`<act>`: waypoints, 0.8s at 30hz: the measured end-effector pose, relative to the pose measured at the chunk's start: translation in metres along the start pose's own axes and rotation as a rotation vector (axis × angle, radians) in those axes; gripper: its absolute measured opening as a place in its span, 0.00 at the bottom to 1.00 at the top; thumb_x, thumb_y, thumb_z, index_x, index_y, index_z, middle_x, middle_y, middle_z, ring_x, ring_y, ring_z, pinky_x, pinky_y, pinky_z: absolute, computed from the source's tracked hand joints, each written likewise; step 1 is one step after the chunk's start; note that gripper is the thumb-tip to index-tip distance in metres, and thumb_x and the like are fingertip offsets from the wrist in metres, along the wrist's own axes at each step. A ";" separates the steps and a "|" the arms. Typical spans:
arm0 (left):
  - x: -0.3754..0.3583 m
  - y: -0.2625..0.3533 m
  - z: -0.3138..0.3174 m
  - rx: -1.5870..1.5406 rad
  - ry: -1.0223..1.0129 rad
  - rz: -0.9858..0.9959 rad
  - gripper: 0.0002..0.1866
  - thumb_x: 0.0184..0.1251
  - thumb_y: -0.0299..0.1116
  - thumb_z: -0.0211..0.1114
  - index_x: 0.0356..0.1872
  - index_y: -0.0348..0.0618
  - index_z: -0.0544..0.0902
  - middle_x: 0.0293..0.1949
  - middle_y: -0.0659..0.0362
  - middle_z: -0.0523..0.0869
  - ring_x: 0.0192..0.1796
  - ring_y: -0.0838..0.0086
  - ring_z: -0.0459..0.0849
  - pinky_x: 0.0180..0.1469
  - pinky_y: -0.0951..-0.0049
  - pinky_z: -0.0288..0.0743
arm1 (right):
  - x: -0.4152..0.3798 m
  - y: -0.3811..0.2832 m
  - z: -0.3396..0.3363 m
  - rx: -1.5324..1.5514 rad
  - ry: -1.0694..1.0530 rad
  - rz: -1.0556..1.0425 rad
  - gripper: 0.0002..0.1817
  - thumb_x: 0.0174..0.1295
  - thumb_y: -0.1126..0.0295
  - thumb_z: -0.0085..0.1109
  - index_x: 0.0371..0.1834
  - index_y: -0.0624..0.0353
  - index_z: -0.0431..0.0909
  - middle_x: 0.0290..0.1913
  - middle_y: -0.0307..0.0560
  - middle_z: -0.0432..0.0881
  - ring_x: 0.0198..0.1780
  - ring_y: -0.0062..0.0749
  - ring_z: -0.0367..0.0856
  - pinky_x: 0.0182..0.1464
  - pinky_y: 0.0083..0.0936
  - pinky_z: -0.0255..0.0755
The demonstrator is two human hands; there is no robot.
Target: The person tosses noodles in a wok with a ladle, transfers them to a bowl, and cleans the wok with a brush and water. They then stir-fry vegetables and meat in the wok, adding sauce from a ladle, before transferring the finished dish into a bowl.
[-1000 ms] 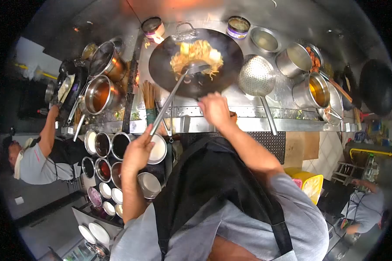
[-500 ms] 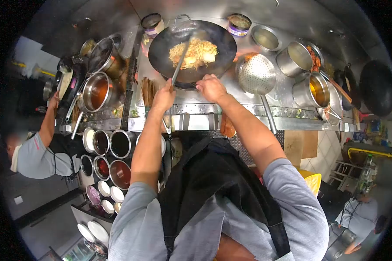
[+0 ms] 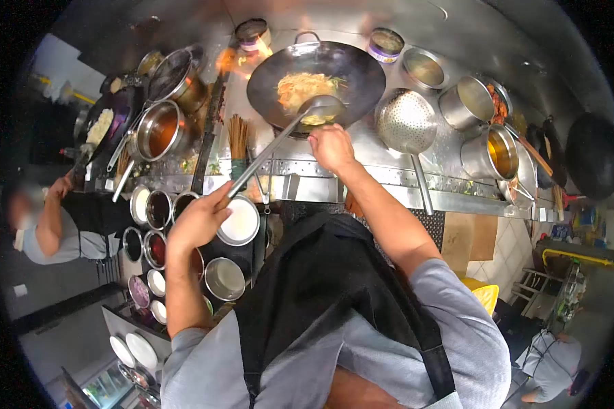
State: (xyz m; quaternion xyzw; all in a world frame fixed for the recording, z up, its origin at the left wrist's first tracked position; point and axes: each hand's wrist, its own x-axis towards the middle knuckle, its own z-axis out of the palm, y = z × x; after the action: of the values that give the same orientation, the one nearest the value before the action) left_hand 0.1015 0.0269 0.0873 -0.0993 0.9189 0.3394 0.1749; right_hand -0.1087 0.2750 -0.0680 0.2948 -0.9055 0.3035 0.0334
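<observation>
My left hand [image 3: 199, 219] is closed round the long handle of a ladle [image 3: 269, 147]. The ladle's bowl hangs over the near side of a dark wok [image 3: 361, 80], at the front of the noodles [image 3: 308, 88] with pale and green pieces in them. At the wok's near rim my right hand [image 3: 332, 146] is closed, gripping the wok's edge; its fingertips are partly hidden. A bamboo brush [image 3: 238, 140] stands just left of the wok, and a perforated strainer [image 3: 406, 121] lies to its right.
Flames [image 3: 237, 61] flare behind the wok's left side. Pots of brown liquid [image 3: 159, 136] and yellow liquid [image 3: 501, 151] stand on either side. Sauce containers [image 3: 158, 208] and a white-filled bowl [image 3: 239, 221] sit below left. A co-worker [image 3: 60, 225] handles another wok at far left.
My left hand has drawn back toward me and left with the ladle, whose bowl moved to the noodles' near side. Flames have appeared behind the wok. My right hand stays at the rim.
</observation>
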 end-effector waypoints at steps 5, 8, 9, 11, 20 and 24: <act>0.039 -0.008 0.082 0.154 0.187 -0.087 0.31 0.67 0.35 0.65 0.71 0.57 0.68 0.46 0.42 0.84 0.48 0.46 0.83 0.50 0.59 0.77 | -0.059 -0.009 0.009 -0.064 0.064 -0.051 0.09 0.61 0.65 0.59 0.28 0.55 0.85 0.31 0.50 0.83 0.40 0.47 0.78 0.43 0.46 0.71; 0.017 -0.003 0.079 0.103 0.275 -0.003 0.30 0.63 0.32 0.66 0.68 0.55 0.72 0.42 0.42 0.85 0.47 0.46 0.83 0.47 0.52 0.77 | -0.105 -0.007 0.015 0.023 0.038 -0.042 0.05 0.58 0.69 0.62 0.27 0.53 0.86 0.28 0.50 0.82 0.37 0.48 0.78 0.39 0.46 0.71; 0.006 0.004 0.069 0.081 0.270 -0.015 0.31 0.63 0.31 0.67 0.69 0.55 0.72 0.42 0.43 0.85 0.48 0.46 0.84 0.48 0.53 0.77 | -0.106 -0.007 0.016 0.029 0.045 -0.045 0.05 0.58 0.69 0.61 0.27 0.52 0.85 0.29 0.50 0.82 0.37 0.48 0.78 0.39 0.46 0.71; -0.012 0.005 0.046 -0.015 0.216 -0.020 0.31 0.62 0.28 0.66 0.69 0.55 0.72 0.47 0.43 0.85 0.53 0.48 0.82 0.53 0.58 0.77 | -0.073 -0.012 -0.001 -0.007 0.064 -0.074 0.06 0.58 0.68 0.62 0.27 0.52 0.85 0.30 0.50 0.81 0.38 0.49 0.78 0.40 0.46 0.71; 0.038 0.010 0.076 0.142 0.255 0.007 0.29 0.66 0.35 0.64 0.69 0.56 0.71 0.44 0.43 0.85 0.47 0.46 0.84 0.49 0.53 0.77 | -0.064 -0.004 0.007 -0.023 0.032 -0.004 0.09 0.61 0.65 0.59 0.29 0.54 0.86 0.35 0.51 0.83 0.44 0.49 0.78 0.47 0.47 0.72; 0.023 0.028 0.072 0.096 0.225 -0.052 0.30 0.66 0.34 0.66 0.70 0.57 0.71 0.48 0.43 0.85 0.52 0.48 0.83 0.54 0.57 0.78 | -0.103 0.001 0.004 0.057 0.056 -0.091 0.03 0.56 0.69 0.64 0.29 0.54 0.86 0.28 0.50 0.81 0.36 0.47 0.77 0.39 0.45 0.71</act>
State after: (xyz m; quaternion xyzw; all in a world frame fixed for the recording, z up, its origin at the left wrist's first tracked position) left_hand 0.0901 0.0936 0.0439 -0.1521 0.9449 0.2772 0.0840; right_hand -0.0236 0.3260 -0.0966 0.3280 -0.8808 0.3355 0.0639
